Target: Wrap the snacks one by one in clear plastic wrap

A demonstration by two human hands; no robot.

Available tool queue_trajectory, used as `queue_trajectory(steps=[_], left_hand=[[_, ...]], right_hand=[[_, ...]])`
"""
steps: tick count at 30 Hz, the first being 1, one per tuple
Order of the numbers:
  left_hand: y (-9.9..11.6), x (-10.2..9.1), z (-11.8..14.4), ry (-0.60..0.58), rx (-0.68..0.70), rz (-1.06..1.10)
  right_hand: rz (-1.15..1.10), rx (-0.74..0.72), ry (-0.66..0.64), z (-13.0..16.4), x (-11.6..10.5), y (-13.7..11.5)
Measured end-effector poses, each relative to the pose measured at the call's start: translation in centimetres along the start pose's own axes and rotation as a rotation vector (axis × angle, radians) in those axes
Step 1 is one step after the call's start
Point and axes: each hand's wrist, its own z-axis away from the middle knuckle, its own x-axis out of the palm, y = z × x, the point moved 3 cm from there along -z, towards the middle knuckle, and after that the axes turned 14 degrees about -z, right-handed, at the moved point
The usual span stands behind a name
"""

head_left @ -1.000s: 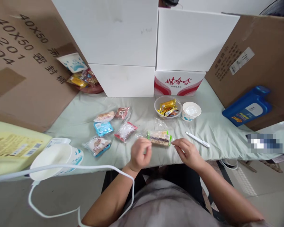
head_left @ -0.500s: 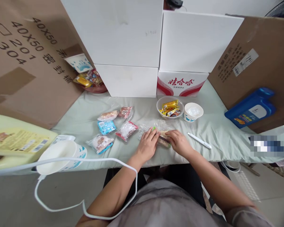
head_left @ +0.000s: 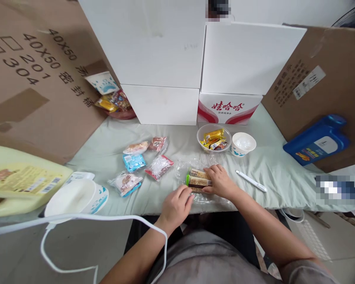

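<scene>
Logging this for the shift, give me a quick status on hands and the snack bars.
Right hand rests on snack bars. Left hand pinches clear bag edge. White pen lies right, apart.

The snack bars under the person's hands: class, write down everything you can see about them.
The snack bars are two long bars with a grainy beige look in clear wrappers with green ends. They lie flat, side by side, on a crinkled clear plastic bag near the front edge of the pale green cloth. The right hand rests on their right end; the left hand pinches near their lower left corner.
</scene>
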Motion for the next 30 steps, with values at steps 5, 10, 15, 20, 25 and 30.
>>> queue_trajectory(steps=[5, 10, 15, 20, 25, 30], left_hand=[[-1.1, 2.4, -1.3, 0.0, -0.095, -0.106], [-1.1, 3.6, -0.6, -0.05, -0.062, -0.172], [-0.9, 3.7, -0.4, -0.042, -0.086, -0.15], [-1.1, 4.2, -0.1, -0.02, -0.093, -0.14], [-1.2, 4.4, 0.1, -0.012, -0.081, -0.136], [-1.1, 4.2, 0.0, -0.024, -0.086, -0.095]], right_hand=[[-0.085, 0.035, -0.109, 0.8, -0.7, -1.1], [-0.319, 0.185, -0.084, 1.5, -4.2, 0.8], [-0.431, 0.19, 0.192, 0.6, -7.8, 2.8], [-0.41, 0.222, 0.74, -2.7, -11.3, 3.3], [-0.279, 0.269, 0.633, -9.7, -10.3, 2.7], [-0.223, 0.249, 0.48, -12.6, -7.1, 2.2]])
